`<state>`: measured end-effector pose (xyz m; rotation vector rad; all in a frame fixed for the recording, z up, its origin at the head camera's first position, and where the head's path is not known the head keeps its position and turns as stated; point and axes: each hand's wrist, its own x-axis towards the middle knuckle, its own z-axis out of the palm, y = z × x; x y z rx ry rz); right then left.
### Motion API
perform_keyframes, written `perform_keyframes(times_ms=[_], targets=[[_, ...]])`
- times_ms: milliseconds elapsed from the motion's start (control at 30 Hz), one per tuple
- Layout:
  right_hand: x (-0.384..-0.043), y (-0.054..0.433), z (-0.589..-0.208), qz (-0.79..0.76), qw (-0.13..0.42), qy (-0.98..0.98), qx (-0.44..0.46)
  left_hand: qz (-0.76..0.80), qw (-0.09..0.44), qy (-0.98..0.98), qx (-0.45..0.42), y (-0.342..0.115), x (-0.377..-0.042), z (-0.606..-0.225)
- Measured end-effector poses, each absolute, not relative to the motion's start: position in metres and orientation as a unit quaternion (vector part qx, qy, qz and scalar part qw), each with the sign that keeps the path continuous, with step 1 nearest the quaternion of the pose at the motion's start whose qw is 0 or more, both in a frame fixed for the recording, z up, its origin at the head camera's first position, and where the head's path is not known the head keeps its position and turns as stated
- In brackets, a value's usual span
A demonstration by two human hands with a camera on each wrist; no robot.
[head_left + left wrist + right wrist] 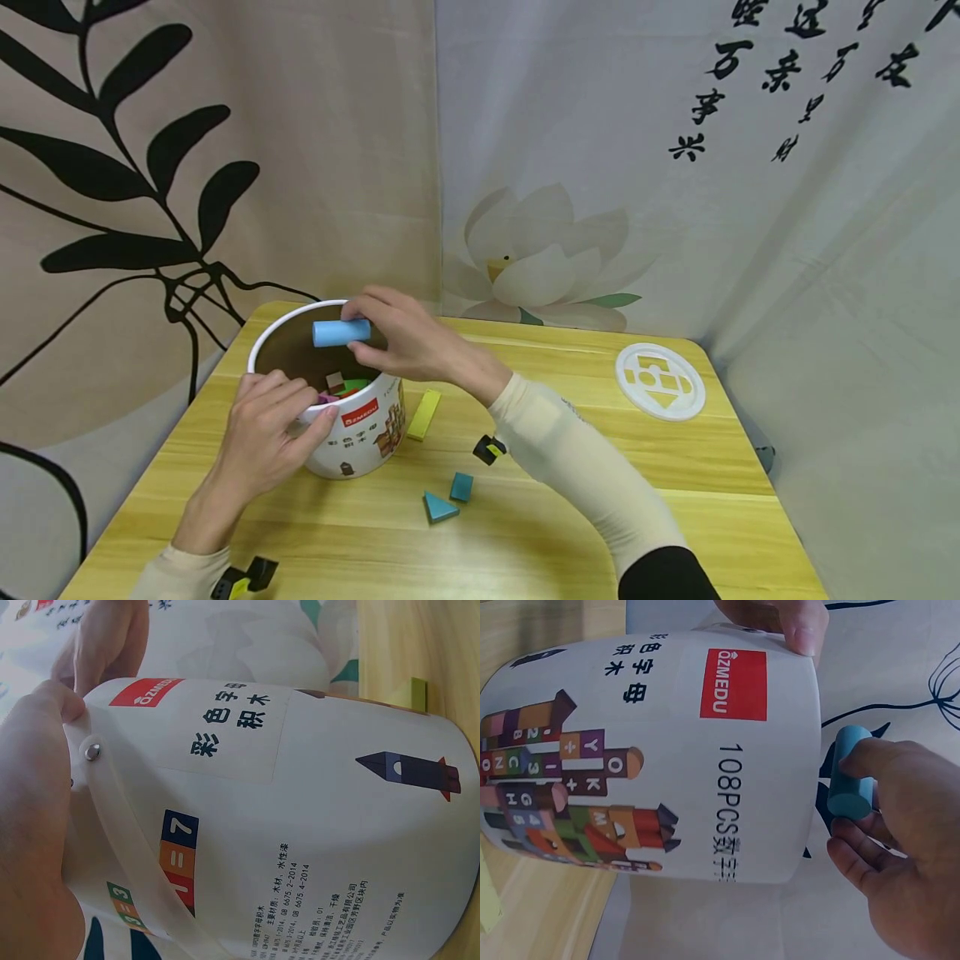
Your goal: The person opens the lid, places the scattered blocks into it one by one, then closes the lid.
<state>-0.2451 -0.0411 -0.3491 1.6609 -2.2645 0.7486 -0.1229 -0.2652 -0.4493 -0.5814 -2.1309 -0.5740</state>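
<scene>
A white printed bucket [348, 446] stands on the table, with several coloured wooden blocks [352, 386] inside. My left hand [273, 425] grips its near-left rim, fingers over the edge and thumb on the outer wall. Above the bucket's mouth, my right hand [412, 337] pinches a light blue cylinder block [341, 332] between thumb and fingers. The right wrist view shows the cylinder [851, 772] held just beyond the rim. Most of the bucket's inside is hidden by its wall and the hands.
Right of the bucket lies a yellow rectangular block [424, 415]. Nearer the front are a blue triangle block [440, 507] and a small blue square block [462, 487]. A white round cut-out lid [693, 379] rests at the table's [735, 500] far right. Curtains stand behind.
</scene>
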Motion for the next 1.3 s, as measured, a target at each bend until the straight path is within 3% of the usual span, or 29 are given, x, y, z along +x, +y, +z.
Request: perform_keyframes(times_ms=[333,767,1300], targets=[[-0.246,-0.059,-0.349,0.238,0.09,-0.787,0.562,-0.226,0.409,-0.852,-0.235,-0.265,-0.121,-0.449],[-0.246,-0.066,-0.355,0.241,0.121,-0.772,0.575,-0.231,0.416,-0.848,-0.234,-0.265,-0.122,-0.451],[-0.24,-0.061,-0.358,0.146,0.066,-0.824,0.543,-0.228,0.423,-0.845,-0.236,-0.265,-0.122,-0.45]])
